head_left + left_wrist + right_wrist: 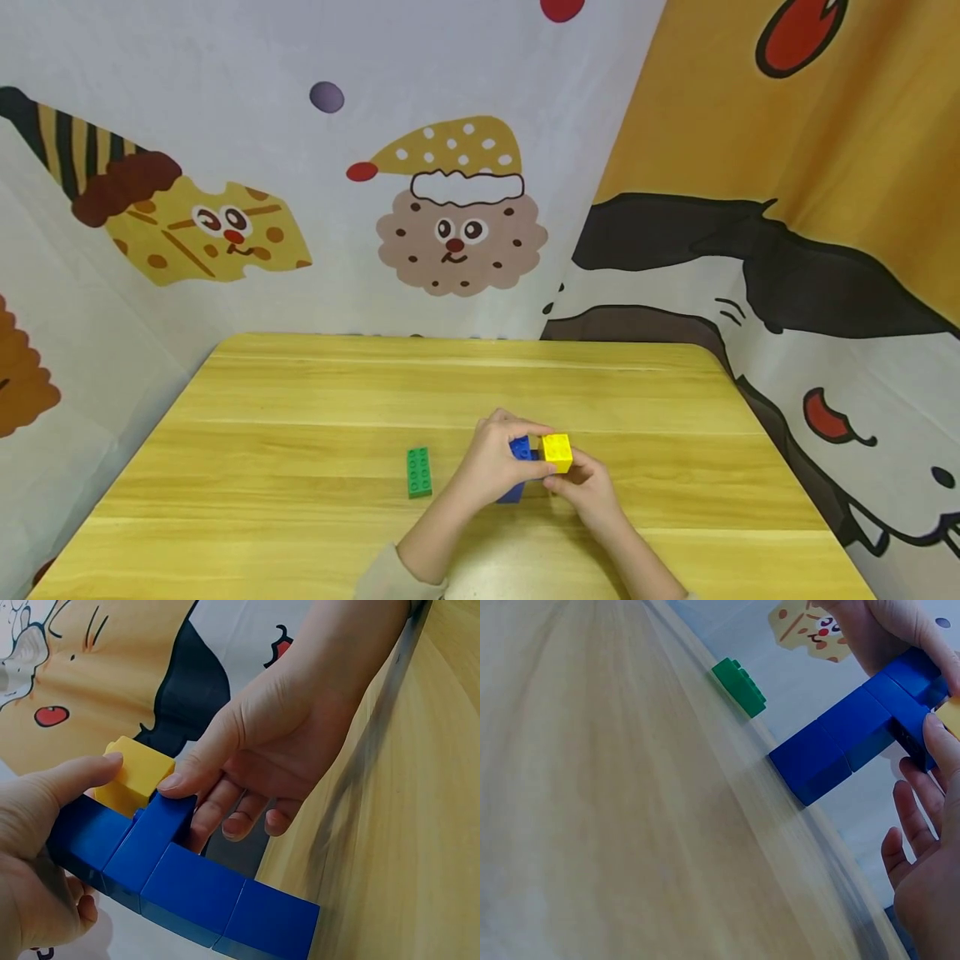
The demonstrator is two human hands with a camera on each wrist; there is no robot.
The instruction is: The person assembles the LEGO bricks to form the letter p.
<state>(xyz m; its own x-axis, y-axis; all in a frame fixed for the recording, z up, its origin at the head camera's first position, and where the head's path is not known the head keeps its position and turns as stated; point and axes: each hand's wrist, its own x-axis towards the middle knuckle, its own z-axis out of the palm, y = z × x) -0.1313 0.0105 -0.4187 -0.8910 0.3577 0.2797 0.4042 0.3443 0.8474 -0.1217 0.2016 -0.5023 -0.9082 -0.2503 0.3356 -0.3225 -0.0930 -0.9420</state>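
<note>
A column of several blue bricks (193,892) stands upright, its foot at the tabletop, with one blue brick (150,841) jutting out sideways. Over that jutting end sits a yellow brick (557,452). My left hand (497,462) reaches past the column and pinches the yellow brick between thumb and forefinger; the thumb on its side shows in the left wrist view. From the right, my right hand (592,492) holds the end of the jutting blue brick, thumb on one side and fingers beneath. Its thumb tip lies close beside the yellow brick (950,716).
A green brick (419,472) with studs up lies on the wooden table (300,517), left of the hands. Behind the table hangs a cloth (262,150) printed with cartoon figures, and it continues down both sides.
</note>
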